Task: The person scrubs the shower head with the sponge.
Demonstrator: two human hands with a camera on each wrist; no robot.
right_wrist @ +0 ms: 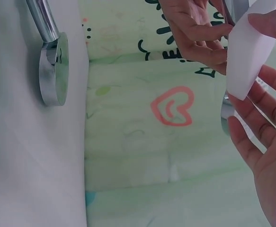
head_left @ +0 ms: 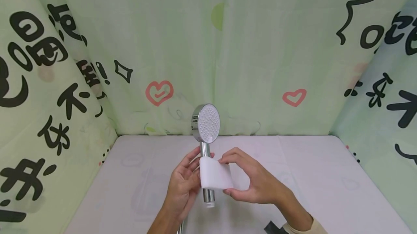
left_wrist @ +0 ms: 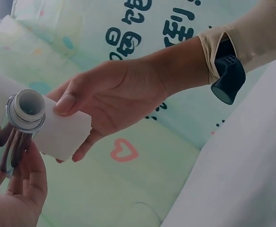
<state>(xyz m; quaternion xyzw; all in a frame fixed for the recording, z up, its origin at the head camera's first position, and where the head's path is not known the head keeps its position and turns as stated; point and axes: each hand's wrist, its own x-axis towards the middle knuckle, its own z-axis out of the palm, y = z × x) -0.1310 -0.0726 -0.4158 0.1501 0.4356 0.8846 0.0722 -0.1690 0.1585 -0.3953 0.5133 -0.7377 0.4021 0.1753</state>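
Note:
A chrome shower head (head_left: 209, 123) stands upright over the table, its pale nozzle face turned toward the head camera. My left hand (head_left: 182, 187) holds its handle from the left, fingers curled behind it. Against the handle lies a white sponge (head_left: 215, 174), a smooth thick block that covers the middle of the grip. My right hand (head_left: 254, 179) pinches the sponge's right side, thumb below and fingers above. In the left wrist view, the handle's open threaded end (left_wrist: 30, 105) points at the camera.
A second chrome shower head (right_wrist: 53, 71) lies on the white-covered table (head_left: 293, 190); only its handle (head_left: 180, 228) shows in the head view. Printed pale green curtains (head_left: 254, 64) enclose the table at the back and sides. A dark strap (left_wrist: 228, 75) hangs at my right cuff.

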